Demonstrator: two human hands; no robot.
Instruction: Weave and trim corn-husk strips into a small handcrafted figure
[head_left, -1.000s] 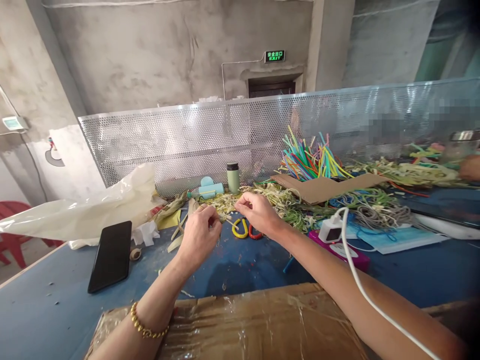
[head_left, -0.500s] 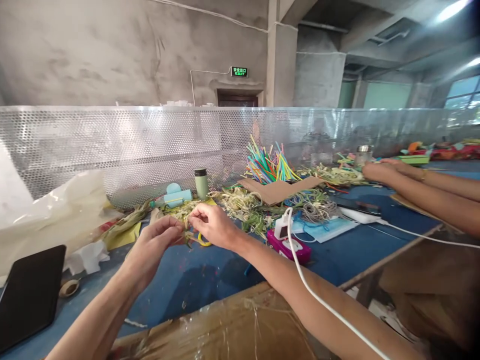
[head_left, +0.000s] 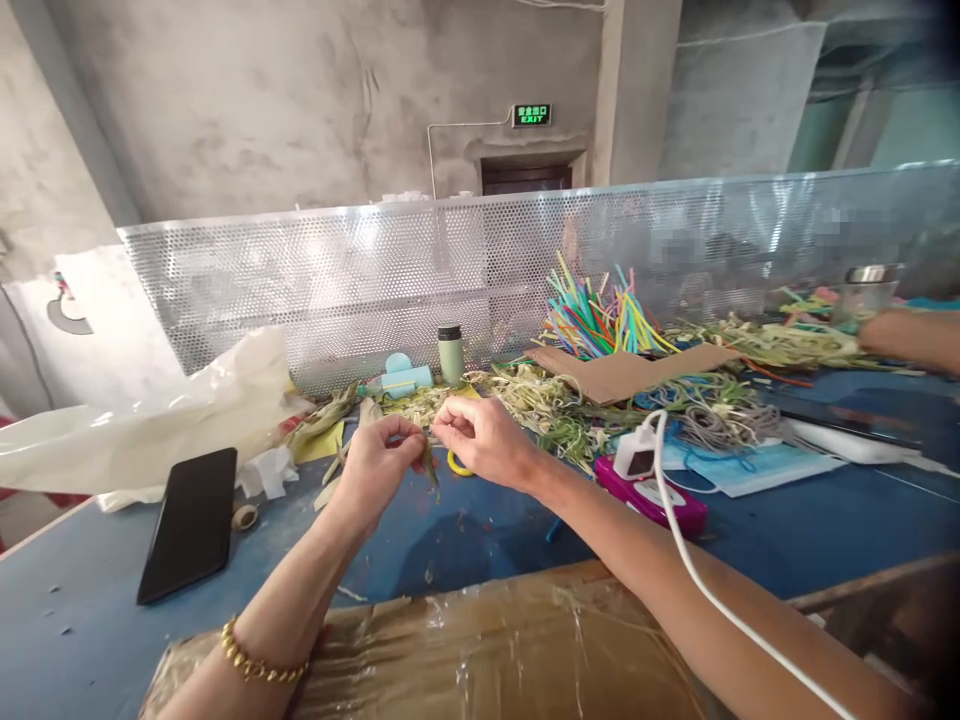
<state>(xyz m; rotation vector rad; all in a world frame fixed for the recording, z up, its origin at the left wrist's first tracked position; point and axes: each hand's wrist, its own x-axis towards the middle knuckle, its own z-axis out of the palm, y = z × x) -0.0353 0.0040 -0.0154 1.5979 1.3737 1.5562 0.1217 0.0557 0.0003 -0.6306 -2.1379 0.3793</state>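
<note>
My left hand (head_left: 381, 458) is closed in a pinch on a small greenish-brown strip of dried husk (head_left: 431, 473), whose end hangs below the fingertips. Just to its right, my right hand (head_left: 486, 438) has thumb and fingers pressed together close to the top of the strip. What lies between the right fingertips is too small to make out. A yellow ring (head_left: 459, 465) rests on the blue table under the right hand. Behind both hands spreads a heap of pale and green husk strips (head_left: 536, 395). A gold bead bracelet (head_left: 259, 668) circles my left wrist.
A black tablet (head_left: 191, 525) and tape roll (head_left: 244, 517) lie left. A green cup (head_left: 451, 355), colourful pipe cleaners (head_left: 600, 315) and cardboard (head_left: 630, 375) stand behind. A white cable (head_left: 694, 570) runs from the purple box (head_left: 679, 503) across my right arm. Another person's arm (head_left: 911, 338) is at right.
The view has swung left, so things appear further right. Both hands stay close together, and the husk strip now hangs more plainly below the left fingertips.
</note>
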